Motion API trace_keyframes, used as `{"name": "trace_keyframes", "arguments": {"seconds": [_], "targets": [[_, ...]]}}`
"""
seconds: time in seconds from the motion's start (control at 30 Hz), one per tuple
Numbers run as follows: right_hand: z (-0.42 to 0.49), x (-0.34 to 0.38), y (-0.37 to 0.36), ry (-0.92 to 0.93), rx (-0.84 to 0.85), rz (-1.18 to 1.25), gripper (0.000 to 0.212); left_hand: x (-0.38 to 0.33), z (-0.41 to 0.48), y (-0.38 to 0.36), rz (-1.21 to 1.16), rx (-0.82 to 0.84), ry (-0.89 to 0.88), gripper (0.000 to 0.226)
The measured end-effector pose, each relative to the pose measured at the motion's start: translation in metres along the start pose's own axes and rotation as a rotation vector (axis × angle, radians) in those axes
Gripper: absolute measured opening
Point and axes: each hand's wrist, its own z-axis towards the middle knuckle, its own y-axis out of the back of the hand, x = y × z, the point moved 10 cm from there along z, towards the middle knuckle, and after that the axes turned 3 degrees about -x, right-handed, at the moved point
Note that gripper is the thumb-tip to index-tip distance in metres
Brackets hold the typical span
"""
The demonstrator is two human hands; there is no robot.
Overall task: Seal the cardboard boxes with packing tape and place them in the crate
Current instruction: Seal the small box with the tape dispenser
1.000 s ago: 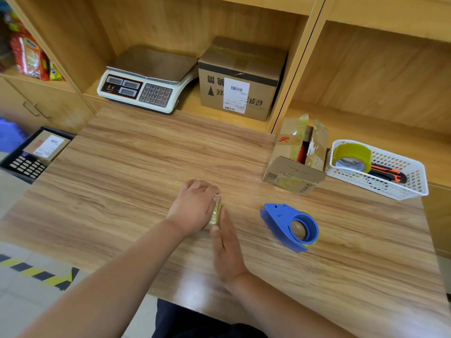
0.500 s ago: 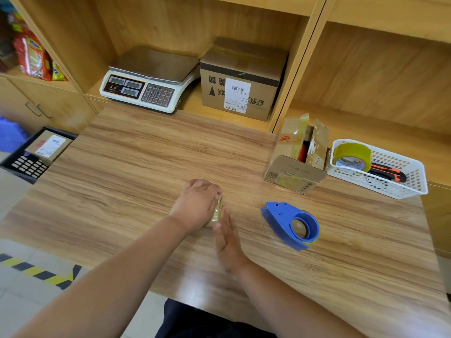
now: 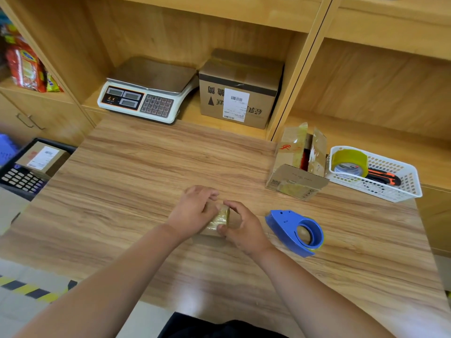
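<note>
A small taped cardboard box lies on the wooden table, mostly hidden between my hands. My left hand covers its left side and top. My right hand curls around its right side, thumb at the near corner. A blue tape dispenser lies on the table just right of my right hand. An open cardboard box with raised flaps stands further back on the right. At the left edge, below table height, a black crate holds a labelled box.
A white basket at the right holds a tape roll and an orange cutter. On the shelf behind stand a scale and a large sealed box. Snack packets fill the left shelf.
My right hand has turned from lying flat against the small box's right side to curling its fingers around it. My left hand stays on the box.
</note>
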Motion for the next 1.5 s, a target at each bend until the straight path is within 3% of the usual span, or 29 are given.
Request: {"name": "trace_keyframes", "arguments": {"seconds": [0.17,0.3,0.47,0.67,0.9,1.13,1.3,1.37,1.4,1.5], "targets": [[0.004,0.006,0.004,-0.004,-0.091,0.057,0.039,0.020,-0.006,-0.016,-0.096,0.195,0.014,0.053],[0.010,0.008,0.007,-0.047,-0.137,0.091,0.031,0.022,-0.003,-0.019,-0.143,0.290,0.023,0.083],[0.019,0.014,0.011,-0.059,-0.227,0.134,0.014,0.030,0.005,-0.019,-0.208,0.255,0.048,0.055],[0.020,0.011,0.007,-0.047,-0.237,0.007,0.013,0.026,0.007,-0.015,-0.347,0.196,0.042,0.025],[0.008,-0.005,-0.014,-0.157,-0.052,-0.155,0.058,0.022,0.004,-0.014,-0.368,0.211,0.023,0.012],[0.008,0.008,-0.005,-0.068,-0.255,-0.166,0.021,0.025,0.003,-0.016,-0.375,0.227,-0.007,0.022],[0.006,0.005,-0.004,-0.088,-0.317,-0.158,0.015,0.029,0.002,-0.018,-0.428,0.231,-0.006,0.020],[0.005,0.008,-0.005,-0.071,-0.327,-0.176,0.013,0.033,0.002,-0.022,-0.422,0.306,0.011,0.016],[0.004,0.010,-0.005,-0.062,-0.331,-0.192,0.012,0.037,0.002,-0.023,-0.402,0.355,0.021,0.022],[0.003,0.014,-0.007,-0.063,-0.329,-0.231,0.012,0.047,-0.001,-0.020,-0.348,0.483,0.018,0.078]]}}
